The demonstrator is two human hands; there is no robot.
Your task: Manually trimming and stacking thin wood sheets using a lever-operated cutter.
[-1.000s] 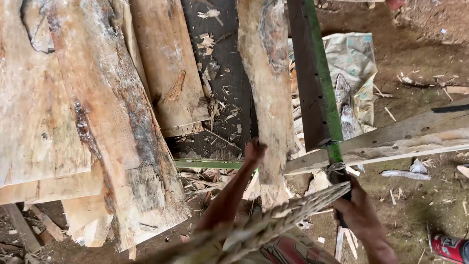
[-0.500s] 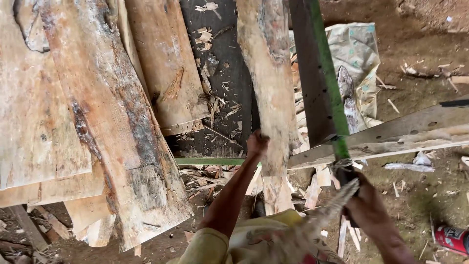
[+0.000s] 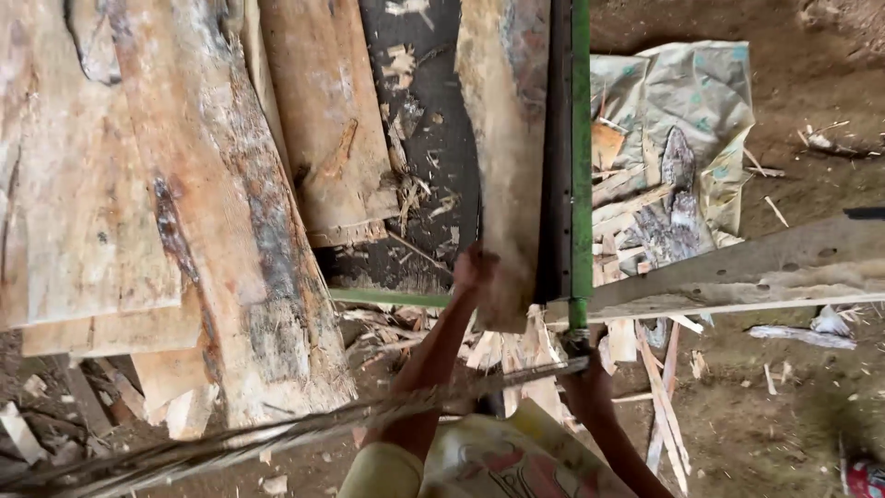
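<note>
1. The left hand (image 3: 475,269) presses on the near end of the narrow plank (image 3: 505,157), fingers wrapped on its edge; the plank lies along the green rail (image 3: 580,157) on the dark desk (image 3: 433,120).
2. The right hand (image 3: 583,387) sits low by the rail's foot; I cannot tell whether it is spread or gripping.
3. To do this well, I judge: keep the plank flush to the rail, push evenly, keep fingers off the rail side; mind the frayed rope (image 3: 304,429) crossing below.
4. Against 0.5 s ago, the rail now stands upright in view, not tilted; the left hand reaches about the same spot on the plank's end; the wide slabs (image 3: 184,203) lie unchanged.
</note>
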